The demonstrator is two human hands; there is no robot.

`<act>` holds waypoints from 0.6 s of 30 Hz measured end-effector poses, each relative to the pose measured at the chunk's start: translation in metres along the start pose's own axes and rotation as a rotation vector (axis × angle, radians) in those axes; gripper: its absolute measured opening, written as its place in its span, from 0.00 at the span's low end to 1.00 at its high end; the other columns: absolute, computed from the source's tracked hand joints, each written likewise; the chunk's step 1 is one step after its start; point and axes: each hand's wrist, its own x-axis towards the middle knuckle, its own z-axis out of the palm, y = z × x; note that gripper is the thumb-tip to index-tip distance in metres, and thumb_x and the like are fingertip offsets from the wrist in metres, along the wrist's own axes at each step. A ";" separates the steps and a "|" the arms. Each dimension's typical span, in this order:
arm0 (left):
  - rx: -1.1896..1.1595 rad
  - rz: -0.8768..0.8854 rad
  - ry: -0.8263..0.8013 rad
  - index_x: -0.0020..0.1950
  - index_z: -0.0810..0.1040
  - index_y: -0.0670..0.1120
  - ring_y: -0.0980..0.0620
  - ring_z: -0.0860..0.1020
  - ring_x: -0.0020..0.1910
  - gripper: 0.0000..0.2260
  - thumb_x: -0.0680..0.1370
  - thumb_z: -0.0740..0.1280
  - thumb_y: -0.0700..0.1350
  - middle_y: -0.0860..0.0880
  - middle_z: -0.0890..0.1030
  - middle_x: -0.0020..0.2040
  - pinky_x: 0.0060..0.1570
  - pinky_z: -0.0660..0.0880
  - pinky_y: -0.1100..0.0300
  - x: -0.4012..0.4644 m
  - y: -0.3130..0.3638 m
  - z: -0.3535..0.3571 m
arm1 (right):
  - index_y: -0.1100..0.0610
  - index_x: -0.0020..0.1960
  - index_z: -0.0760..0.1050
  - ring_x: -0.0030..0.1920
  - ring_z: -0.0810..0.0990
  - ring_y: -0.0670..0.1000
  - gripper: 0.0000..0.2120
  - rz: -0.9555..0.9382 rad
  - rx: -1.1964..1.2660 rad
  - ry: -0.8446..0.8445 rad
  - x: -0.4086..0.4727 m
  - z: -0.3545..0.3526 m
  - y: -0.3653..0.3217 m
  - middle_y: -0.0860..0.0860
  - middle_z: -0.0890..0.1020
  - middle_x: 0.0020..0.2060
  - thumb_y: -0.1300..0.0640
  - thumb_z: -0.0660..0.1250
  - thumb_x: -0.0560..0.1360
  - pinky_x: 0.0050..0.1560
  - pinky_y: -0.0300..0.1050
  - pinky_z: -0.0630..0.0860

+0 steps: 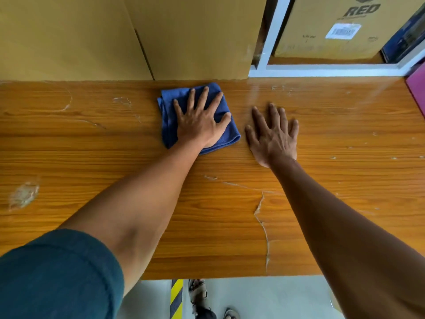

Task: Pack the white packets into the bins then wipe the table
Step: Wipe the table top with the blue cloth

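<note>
Spread flat, the left hand (200,120) is pressing a folded blue cloth (170,116) on the scratched wooden desk (92,146), while the right hand (273,134) is lying open beside it.

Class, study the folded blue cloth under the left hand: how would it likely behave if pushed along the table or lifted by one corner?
The blue cloth looks soft and folded in layers, so lifted by a corner it would probably droop and unfold. Pushed under the flat left hand, it should slide easily over the glossy wooden table, though its loose left edges may bunch.
</note>
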 end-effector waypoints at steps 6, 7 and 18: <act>0.021 0.052 -0.026 0.85 0.47 0.65 0.44 0.41 0.86 0.34 0.80 0.42 0.74 0.54 0.45 0.87 0.78 0.39 0.27 0.030 -0.007 -0.004 | 0.36 0.84 0.39 0.85 0.40 0.54 0.31 -0.006 -0.013 -0.003 0.002 0.000 -0.001 0.47 0.41 0.85 0.30 0.39 0.83 0.82 0.66 0.40; 0.025 0.068 -0.031 0.85 0.46 0.64 0.44 0.41 0.86 0.34 0.80 0.42 0.74 0.54 0.44 0.87 0.78 0.39 0.27 0.028 -0.008 -0.004 | 0.36 0.84 0.39 0.85 0.39 0.54 0.31 -0.007 -0.012 -0.004 0.002 -0.001 -0.001 0.47 0.41 0.85 0.30 0.39 0.83 0.82 0.66 0.40; 0.062 0.242 -0.005 0.85 0.48 0.66 0.45 0.43 0.86 0.34 0.81 0.45 0.74 0.56 0.46 0.87 0.78 0.43 0.27 -0.014 -0.021 0.002 | 0.37 0.84 0.39 0.85 0.40 0.54 0.32 0.004 -0.003 -0.015 0.000 -0.007 -0.001 0.47 0.40 0.85 0.30 0.39 0.83 0.82 0.66 0.42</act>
